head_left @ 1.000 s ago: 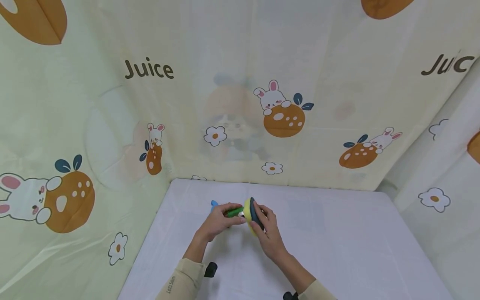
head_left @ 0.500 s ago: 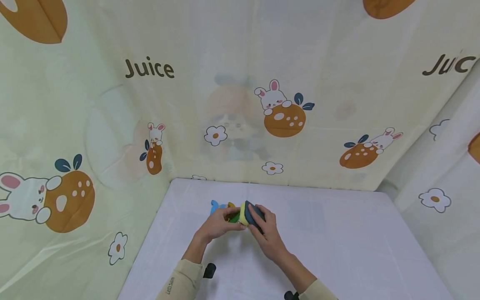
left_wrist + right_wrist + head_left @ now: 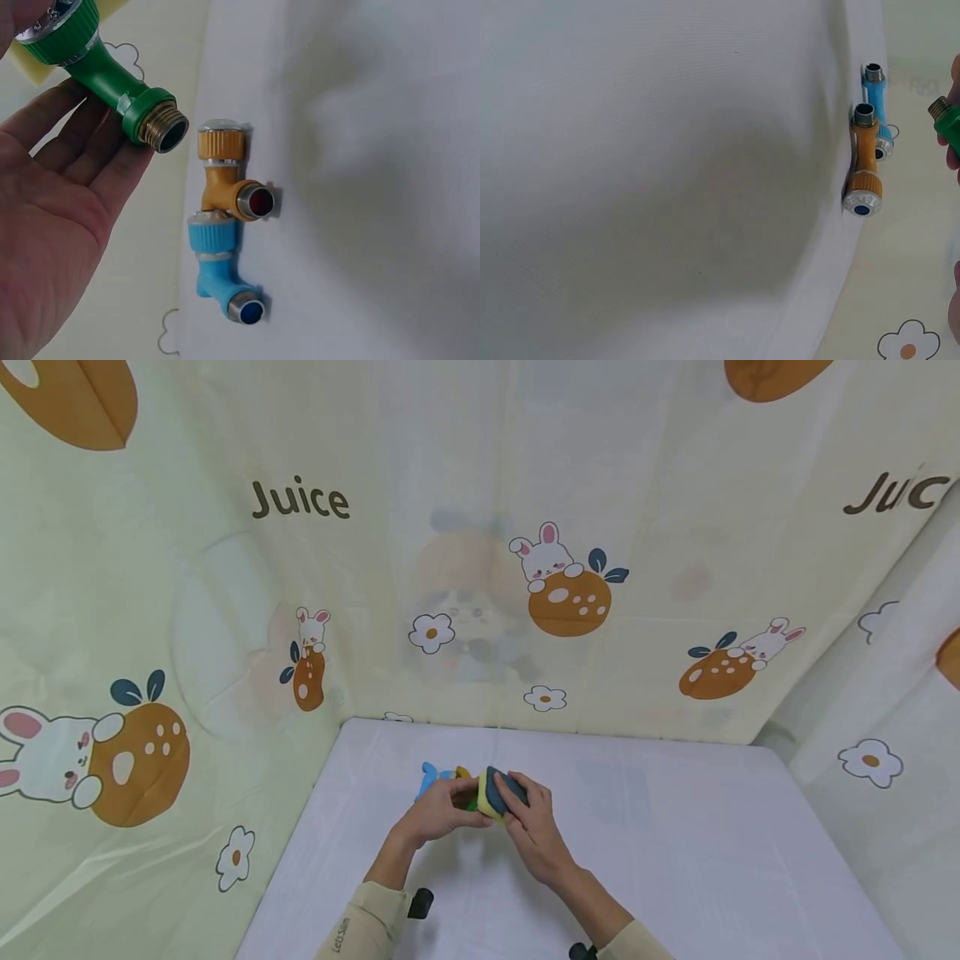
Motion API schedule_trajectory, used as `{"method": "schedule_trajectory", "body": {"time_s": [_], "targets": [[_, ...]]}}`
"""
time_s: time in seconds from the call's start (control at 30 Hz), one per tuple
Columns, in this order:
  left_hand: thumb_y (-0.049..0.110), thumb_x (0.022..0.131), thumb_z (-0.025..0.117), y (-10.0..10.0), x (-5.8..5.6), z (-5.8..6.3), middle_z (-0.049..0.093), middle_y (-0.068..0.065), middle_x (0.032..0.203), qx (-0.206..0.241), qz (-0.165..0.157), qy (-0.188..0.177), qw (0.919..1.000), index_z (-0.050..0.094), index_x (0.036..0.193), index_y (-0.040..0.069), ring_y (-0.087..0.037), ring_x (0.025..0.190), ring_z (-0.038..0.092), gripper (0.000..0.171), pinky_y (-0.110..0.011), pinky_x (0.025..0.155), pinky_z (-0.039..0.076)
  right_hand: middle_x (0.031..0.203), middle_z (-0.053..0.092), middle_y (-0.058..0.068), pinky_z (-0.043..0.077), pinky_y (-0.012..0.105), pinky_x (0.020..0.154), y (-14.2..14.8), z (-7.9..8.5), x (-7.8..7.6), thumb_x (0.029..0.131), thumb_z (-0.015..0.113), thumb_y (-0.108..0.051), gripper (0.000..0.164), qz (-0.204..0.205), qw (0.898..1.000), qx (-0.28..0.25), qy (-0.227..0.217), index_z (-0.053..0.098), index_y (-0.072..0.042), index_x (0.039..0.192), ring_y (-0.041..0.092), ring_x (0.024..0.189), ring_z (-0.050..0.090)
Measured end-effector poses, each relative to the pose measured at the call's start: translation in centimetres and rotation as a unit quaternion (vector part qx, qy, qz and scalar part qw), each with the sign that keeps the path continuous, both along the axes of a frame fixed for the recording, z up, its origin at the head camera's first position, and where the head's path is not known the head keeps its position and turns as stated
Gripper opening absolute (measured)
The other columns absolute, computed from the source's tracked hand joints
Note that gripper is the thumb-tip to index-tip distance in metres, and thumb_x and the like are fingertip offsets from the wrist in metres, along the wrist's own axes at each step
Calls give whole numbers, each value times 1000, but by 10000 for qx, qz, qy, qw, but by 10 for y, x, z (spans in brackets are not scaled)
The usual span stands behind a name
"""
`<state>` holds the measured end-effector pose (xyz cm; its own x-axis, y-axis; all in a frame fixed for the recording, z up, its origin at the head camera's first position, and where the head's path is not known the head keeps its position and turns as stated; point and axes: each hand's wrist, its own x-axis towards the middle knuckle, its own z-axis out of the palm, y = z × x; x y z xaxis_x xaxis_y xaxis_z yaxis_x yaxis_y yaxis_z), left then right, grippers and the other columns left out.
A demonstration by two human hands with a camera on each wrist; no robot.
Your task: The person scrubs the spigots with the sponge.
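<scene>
In the left wrist view, my left hand [image 3: 56, 195] holds a green angle valve [image 3: 109, 75] between thumb and fingers, its threaded brass end pointing out past the fingertips. My right hand [image 3: 538, 822] grips a sponge [image 3: 492, 795] with a yellow body and a dark scouring side. The yellow side faces the valve's knob end, right in front of the left hand [image 3: 437, 812] in the head view. An orange angle valve [image 3: 222, 184] and a light blue one [image 3: 216, 276] lie close together on the table, beyond the left hand.
A white cloth covers the table [image 3: 675, 860]. Printed curtains [image 3: 480, 460] with rabbits, oranges and flowers hang along its back and sides. Black wrist camera mounts [image 3: 421, 903] sit by both sleeves.
The sponge has turned and shifted slightly left and down over the green valve's end, so more of its dark side shows. More of the blue and orange valves is visible behind the left hand.
</scene>
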<state>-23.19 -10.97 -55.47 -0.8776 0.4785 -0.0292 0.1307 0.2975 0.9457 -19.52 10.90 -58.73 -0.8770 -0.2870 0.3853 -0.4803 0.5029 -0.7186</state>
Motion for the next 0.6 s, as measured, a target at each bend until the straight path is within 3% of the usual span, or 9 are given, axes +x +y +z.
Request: {"method": "schedule_trajectory", "body": {"time_s": [0.27, 0.47, 0.6], "targets": [[25, 84, 88, -2, 2, 4, 74, 4, 116, -254, -43, 133, 9996, 65, 141, 18, -17, 106, 68, 62, -34, 95, 57, 162, 37, 16, 45, 62, 103, -1, -2, 2, 104, 51, -14, 57, -156, 9989, 332, 305, 44, -26, 159, 37, 137, 35], [32, 80, 92, 2, 4, 0, 74, 9, 106, -560, 13, 289, 9980, 73, 129, 23, -18, 101, 68, 54, -34, 90, 57, 160, 36, 19, 44, 59, 107, 1, 2, -6, 103, 60, -16, 59, -583, 9923, 1002, 433, 44, -28, 159, 38, 137, 35], [32, 80, 91, 4, 7, 0, 74, 8, 104, -473, 32, 269, 9985, 74, 127, 24, -16, 98, 67, 50, -34, 87, 56, 160, 37, 20, 43, 58, 109, 2, 4, -8, 103, 63, -19, 59, -722, 9861, 1377, 590, 45, -28, 159, 39, 137, 36]]}}
